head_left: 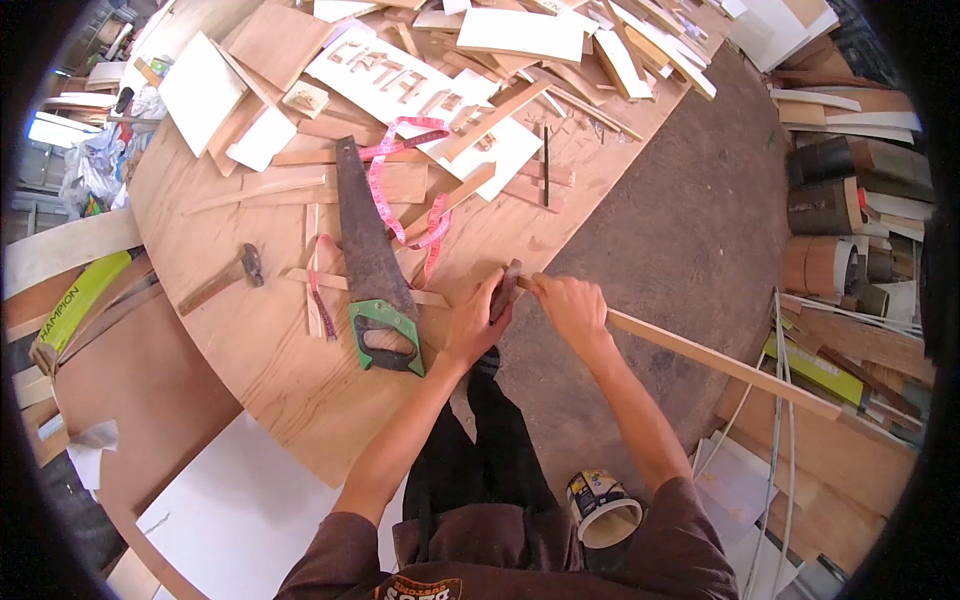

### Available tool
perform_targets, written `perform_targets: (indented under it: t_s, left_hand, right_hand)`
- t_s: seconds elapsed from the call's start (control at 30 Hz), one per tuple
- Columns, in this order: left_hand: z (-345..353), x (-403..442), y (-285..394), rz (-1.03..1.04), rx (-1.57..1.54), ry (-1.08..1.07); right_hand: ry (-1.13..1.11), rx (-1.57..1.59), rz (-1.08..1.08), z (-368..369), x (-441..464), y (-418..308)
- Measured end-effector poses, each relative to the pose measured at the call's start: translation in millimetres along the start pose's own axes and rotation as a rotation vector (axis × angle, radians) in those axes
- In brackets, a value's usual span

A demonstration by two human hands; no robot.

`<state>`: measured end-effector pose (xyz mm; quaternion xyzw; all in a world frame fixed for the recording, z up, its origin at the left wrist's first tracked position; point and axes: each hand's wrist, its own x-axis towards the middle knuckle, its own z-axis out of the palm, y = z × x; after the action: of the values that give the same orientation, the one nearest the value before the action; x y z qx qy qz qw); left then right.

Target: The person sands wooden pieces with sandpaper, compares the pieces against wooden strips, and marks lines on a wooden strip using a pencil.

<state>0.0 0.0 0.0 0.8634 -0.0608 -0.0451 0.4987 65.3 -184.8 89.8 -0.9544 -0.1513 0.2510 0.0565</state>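
At the table's edge my left hand (pixel 482 318) is closed around a small dark brown block (pixel 508 290); whether it is wood or wrapped in sandpaper I cannot tell. The block is against the near end of a long wooden strip (pixel 725 362). My right hand (pixel 570 308) grips that strip close to its end, and the rest stretches out to the lower right over the floor. Left of my hands lies a handsaw (pixel 372 250) with a green handle. A pink tape measure (pixel 380 190) curls beside its blade. Further left is a hammer (pixel 225 278).
Boards and offcuts (pixel 525 35) are heaped at the back of the plywood table (pixel 270 380), with a black pencil-like stick (pixel 546 165) nearby. A bucket (pixel 606 515) stands on the floor by my legs. Stacked timber (pixel 840 340) lines the right side.
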Motion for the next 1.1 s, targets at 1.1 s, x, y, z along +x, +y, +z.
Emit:
perform_targets:
  t_s: [1.1]
  left_hand:
    - [-1.6,18.4,7.4,0.153,0.448,0.048]
  right_hand:
    - [0.57,0.432,0.184,50.5,7.7,-8.6]
